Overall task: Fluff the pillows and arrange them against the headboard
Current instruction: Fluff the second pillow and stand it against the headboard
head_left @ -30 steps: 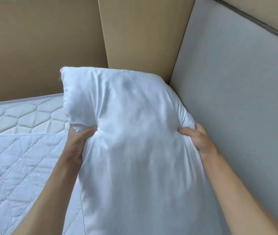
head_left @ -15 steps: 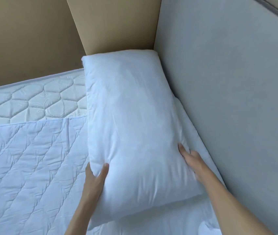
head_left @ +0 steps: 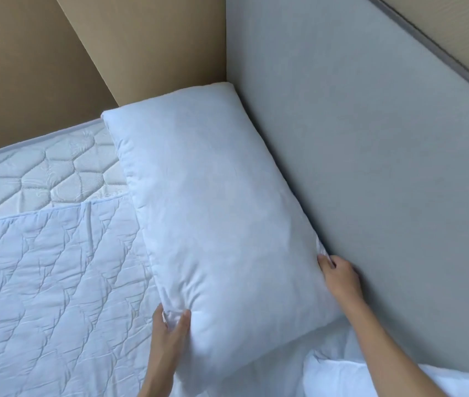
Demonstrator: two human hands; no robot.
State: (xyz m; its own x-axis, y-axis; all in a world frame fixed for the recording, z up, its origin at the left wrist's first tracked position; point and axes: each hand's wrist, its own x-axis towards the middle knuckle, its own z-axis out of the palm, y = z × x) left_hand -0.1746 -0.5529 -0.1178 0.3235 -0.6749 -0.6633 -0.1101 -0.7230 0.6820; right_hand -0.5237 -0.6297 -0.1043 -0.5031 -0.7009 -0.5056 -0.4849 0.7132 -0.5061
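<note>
The white pillow (head_left: 216, 202) lies at the head corner of the bed, its long side along the grey headboard (head_left: 370, 167), so it sits square against it. The left hand (head_left: 170, 330) pinches the near corner to steer it. The right hand (head_left: 339, 276), fingers curled, pushes between pillow and headboard. A quilted cover (head_left: 41, 282) lies over the mattress (head_left: 41, 167).
</note>
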